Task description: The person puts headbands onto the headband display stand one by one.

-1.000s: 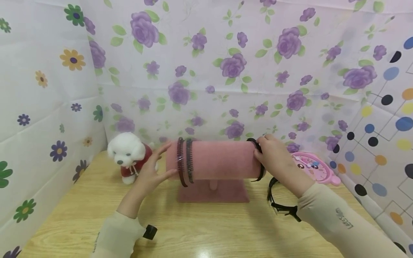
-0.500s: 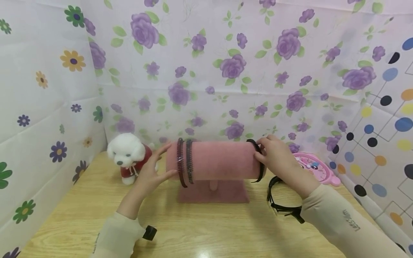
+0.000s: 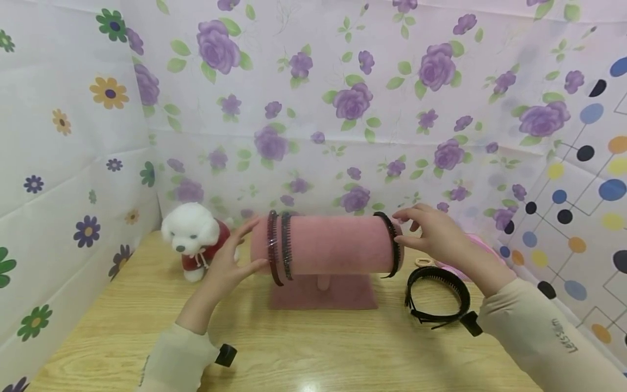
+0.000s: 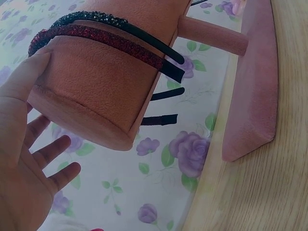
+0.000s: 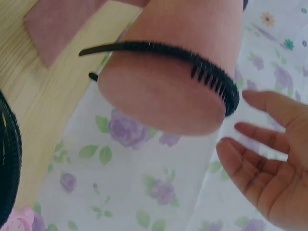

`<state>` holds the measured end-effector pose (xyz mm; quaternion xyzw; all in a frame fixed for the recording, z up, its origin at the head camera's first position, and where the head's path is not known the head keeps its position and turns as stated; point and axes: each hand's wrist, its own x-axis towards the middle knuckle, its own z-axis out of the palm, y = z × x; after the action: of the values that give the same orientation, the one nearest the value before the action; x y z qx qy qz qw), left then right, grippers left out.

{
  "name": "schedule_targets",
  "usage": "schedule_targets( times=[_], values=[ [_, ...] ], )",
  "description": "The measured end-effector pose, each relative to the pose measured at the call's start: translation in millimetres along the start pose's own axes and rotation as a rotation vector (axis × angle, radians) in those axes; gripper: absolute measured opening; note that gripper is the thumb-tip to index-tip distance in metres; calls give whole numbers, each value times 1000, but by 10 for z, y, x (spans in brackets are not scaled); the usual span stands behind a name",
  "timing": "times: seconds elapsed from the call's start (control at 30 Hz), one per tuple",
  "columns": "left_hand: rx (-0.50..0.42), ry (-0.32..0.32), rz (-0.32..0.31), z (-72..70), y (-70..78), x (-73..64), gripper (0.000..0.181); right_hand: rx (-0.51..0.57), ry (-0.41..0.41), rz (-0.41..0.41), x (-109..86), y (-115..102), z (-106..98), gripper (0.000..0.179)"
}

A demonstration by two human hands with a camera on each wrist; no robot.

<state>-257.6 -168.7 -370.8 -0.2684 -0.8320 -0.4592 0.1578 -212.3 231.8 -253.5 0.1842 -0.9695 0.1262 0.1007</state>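
A pink padded roll on a stand (image 3: 338, 245) bears headbands. Near its left end sit a dark red glittery headband (image 4: 96, 41) and a dark grey sparkly one (image 3: 287, 247). My left hand (image 3: 226, 275) is at that end, thumb on the roll beside the red headband, other fingers spread. Around the right end goes a black headband with comb teeth (image 5: 192, 57). My right hand (image 3: 438, 231) is just right of it, fingers loosely bent; a gap shows between fingertips and headband in the right wrist view.
Another black toothed headband (image 3: 443, 275) lies on the wooden table (image 3: 313, 348) at right. Behind it are a small tan ring (image 3: 423, 265) and a pink clock (image 3: 454, 271), partly hidden by my right arm. A white plush dog (image 3: 191, 231) stands at left; flowered cloth hangs behind.
My right hand has let go of the black headband on the roll and moved right, uncovering the tan ring and more of the headband on the table. The left hand stays put.
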Motion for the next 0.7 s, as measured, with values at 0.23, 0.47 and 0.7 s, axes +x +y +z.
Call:
schedule_targets(
  times=[0.23, 0.47, 0.7],
  values=[
    [-3, 1, -5, -18, 9, -15, 79, 41, -30, -89, -1, 135, 17, 57],
    [-15, -7, -8, -14, 10, -11, 80, 14, -70, -148, 24, 235, 79, 73],
    [-4, -17, -29, 1, -13, -5, 82, 64, -129, -142, 58, 298, 168, 76]
  ],
)
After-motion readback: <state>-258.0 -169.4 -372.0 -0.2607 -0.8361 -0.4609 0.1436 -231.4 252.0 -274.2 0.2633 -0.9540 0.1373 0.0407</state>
